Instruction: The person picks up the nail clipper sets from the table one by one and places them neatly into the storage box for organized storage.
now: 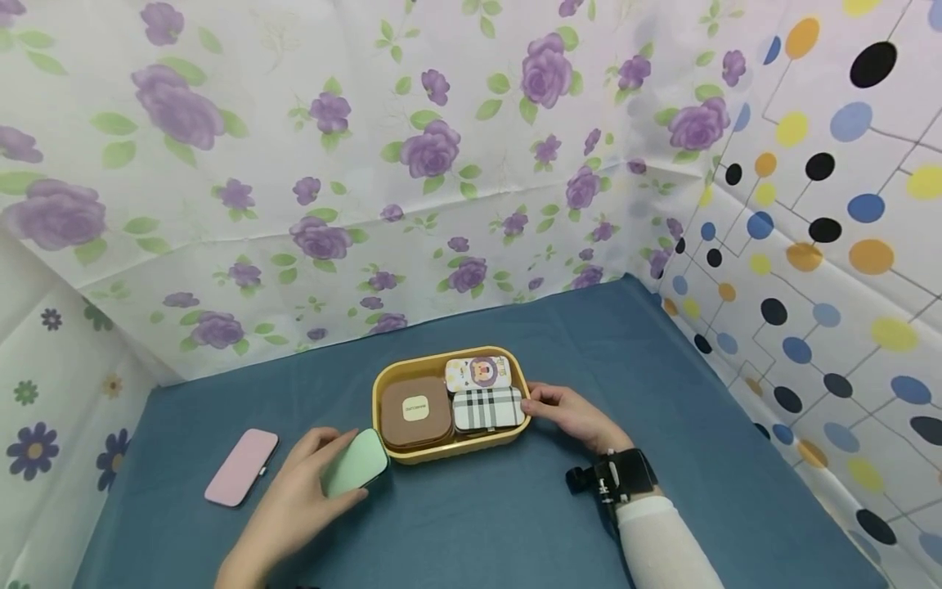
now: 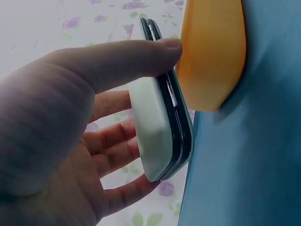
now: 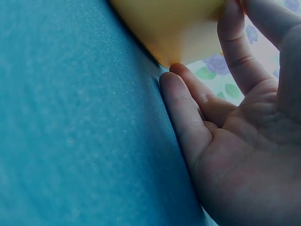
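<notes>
My left hand (image 1: pixel 305 491) grips a mint-green hinged case (image 1: pixel 357 464) between thumb and fingers, just left of a yellow storage bin (image 1: pixel 456 449). In the left wrist view the case (image 2: pixel 153 127) is tilted, its dark edge and metal clasp showing, with the thumb across that edge. My right hand (image 1: pixel 574 415) pinches the bin's right rim with thumb and forefinger; the other fingers extend low by its wall in the right wrist view. Inside the bin lie a brown square case (image 1: pixel 434 393), a plaid case (image 1: pixel 488 409) and a white case with a cartoon animal (image 1: pixel 459 375).
A pink case (image 1: pixel 241 468) with a small clasp lies on the blue tablecloth (image 1: pixel 471 523) at the left. Floral cloth (image 1: pixel 368 164) rises behind the table, and a dotted cloth (image 1: pixel 832 270) stands along the right side.
</notes>
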`<act>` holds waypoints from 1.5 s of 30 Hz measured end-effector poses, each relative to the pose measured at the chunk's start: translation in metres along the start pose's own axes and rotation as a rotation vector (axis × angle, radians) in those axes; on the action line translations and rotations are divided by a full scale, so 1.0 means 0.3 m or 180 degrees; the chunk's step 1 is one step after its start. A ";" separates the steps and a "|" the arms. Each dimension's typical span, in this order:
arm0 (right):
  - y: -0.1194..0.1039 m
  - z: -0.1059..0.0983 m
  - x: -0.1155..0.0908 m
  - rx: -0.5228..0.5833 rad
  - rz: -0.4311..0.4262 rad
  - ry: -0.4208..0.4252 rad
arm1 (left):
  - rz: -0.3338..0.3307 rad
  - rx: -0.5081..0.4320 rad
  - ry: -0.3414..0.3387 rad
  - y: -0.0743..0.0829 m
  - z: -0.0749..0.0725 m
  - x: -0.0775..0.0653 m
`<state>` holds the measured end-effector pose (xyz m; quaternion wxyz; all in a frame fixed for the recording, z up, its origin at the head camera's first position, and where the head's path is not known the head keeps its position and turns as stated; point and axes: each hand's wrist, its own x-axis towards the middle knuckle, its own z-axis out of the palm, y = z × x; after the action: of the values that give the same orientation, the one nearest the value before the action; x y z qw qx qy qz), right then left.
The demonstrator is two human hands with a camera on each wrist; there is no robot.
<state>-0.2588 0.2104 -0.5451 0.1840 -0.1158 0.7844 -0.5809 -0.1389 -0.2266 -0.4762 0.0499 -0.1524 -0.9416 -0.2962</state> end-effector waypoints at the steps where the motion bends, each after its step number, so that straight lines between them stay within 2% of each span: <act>1: 0.003 0.001 0.000 0.0013 -0.0004 -0.0004 | 0.0013 -0.0013 -0.0006 0.002 0.002 0.008; 8: 0.021 0.002 0.003 0.0001 0.0008 0.0015 | 0.0194 -0.0090 0.0041 0.023 0.003 0.069; 21: 0.008 0.006 0.005 -0.0055 0.0028 0.0049 | 0.0394 -0.0132 0.0066 0.060 0.014 0.186; 35: 0.006 0.001 0.008 -0.0053 0.0027 0.0022 | 0.0369 -0.0211 -0.0022 0.069 0.025 0.280; 45: 0.008 0.002 0.008 -0.0069 0.0068 0.0034 | 0.0403 -0.0116 -0.0093 0.069 0.041 0.330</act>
<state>-0.2605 0.2097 -0.5480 0.1847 -0.1062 0.7928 -0.5710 -0.2264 -0.1780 -0.4568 0.0520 -0.2169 -0.9251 -0.3073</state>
